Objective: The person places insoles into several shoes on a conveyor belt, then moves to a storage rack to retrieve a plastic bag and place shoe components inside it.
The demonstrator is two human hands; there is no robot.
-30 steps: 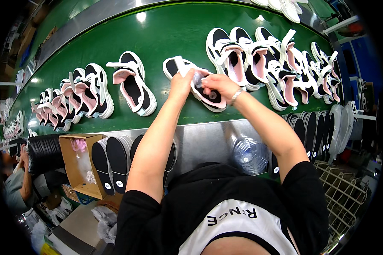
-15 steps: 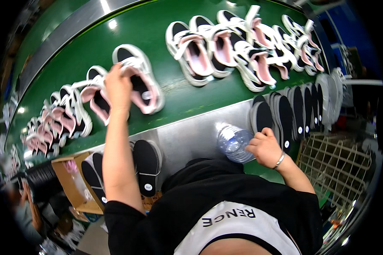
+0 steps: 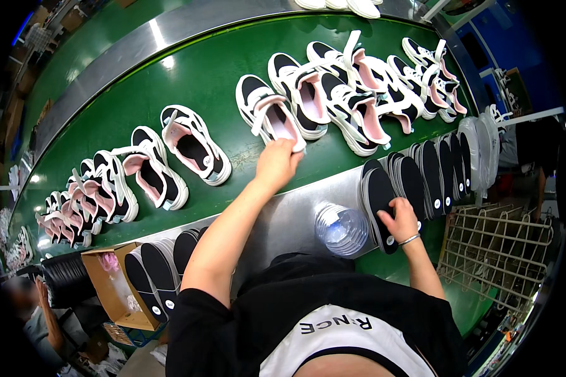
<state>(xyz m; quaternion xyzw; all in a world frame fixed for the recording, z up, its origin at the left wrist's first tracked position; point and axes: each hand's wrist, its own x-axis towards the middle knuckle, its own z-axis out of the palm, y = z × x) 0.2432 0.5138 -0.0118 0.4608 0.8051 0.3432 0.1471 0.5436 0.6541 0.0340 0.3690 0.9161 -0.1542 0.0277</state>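
Observation:
My left hand (image 3: 277,166) grips the heel of a black and white sneaker (image 3: 256,88) with a pink lining, the nearest-left one of a group on the green bench. A pale insole shows inside that sneaker. Over the front stack of black insoles (image 3: 374,188), my right hand (image 3: 401,221) has its thumb and forefinger apart, touching the stack's near right side; its other fingers are partly hidden. Left of the held sneaker lies another sneaker (image 3: 198,147), with a dark insole and a round white sticker inside.
More insole stacks (image 3: 427,176) stand along the metal ledge (image 3: 283,217), beside a clear plastic bottle (image 3: 341,229). At left are a cardboard box (image 3: 116,283), banded insoles (image 3: 160,267) and a row of sneakers (image 3: 110,182). A wire basket (image 3: 497,251) is at right; a person sits lower left.
My left hand has left the sneaker at left and moved right to another sneaker's heel. My right hand has shifted slightly down, its thumb and forefinger now apart at the insoles.

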